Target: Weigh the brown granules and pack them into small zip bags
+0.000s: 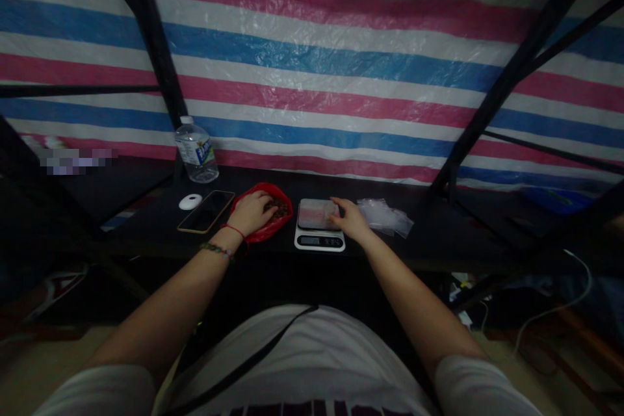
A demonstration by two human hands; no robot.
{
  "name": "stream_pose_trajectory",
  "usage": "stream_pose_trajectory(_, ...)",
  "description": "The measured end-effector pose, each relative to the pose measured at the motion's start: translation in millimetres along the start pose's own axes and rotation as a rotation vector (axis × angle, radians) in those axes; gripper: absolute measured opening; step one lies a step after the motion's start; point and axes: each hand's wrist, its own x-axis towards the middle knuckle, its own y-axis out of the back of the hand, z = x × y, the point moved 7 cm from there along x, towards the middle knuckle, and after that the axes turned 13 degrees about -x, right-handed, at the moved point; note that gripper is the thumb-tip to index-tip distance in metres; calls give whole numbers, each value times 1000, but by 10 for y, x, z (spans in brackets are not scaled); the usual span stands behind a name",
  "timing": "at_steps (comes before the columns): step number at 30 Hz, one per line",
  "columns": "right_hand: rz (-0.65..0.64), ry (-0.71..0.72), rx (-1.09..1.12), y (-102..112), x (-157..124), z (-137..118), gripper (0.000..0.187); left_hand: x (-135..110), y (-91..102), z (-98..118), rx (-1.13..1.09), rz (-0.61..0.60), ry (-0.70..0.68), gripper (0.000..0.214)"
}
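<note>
My left hand (252, 211) reaches into an open red plastic bag (267, 232), its thumb and fingers apart over a heap of small brown pieces (279, 210). The pieces are too small to name. A white digital scale (320, 240) with a flat weighing plate stands right of the bag. Over the plate's right side, my right hand (350, 218) pinches a small clear plastic bag (331, 210) between thumb and fingers. What is in that bag, if anything, I cannot make out. The scale's display is too dark to read.
Several clear zip bags (385, 216) lie in a pile right of the scale. To the left are a phone (207, 211), a white earbud case (190, 201) and a clear plastic bottle (196, 153). Dark metal posts (158, 58) and a striped sheet (316, 78) bound the black table.
</note>
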Motion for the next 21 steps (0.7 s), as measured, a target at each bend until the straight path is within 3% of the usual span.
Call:
stream_pose_trajectory(3,56,-42,21,142,38,73,55,-16,26,13,23,-10,15,38)
stream_pose_trajectory(7,50,-176,14,341,68,259,27,-27,3,15,29,-43,18,40)
stream_pose_trajectory(9,-54,-234,1,374,49,328,21,-28,-21,11,22,-57,17,40)
stream_pose_trajectory(11,-199,-260,-4,360,6,366,27,-27,-42,-1,18,-69,28,41)
stream_pose_trajectory(16,-462,-225,6,260,-112,419,32,-32,-62,-30,47,-57,24,46)
stream_pose_trajectory(21,-693,-243,-51,105,-243,510,26,-48,-77,-133,89,-42,125,52)
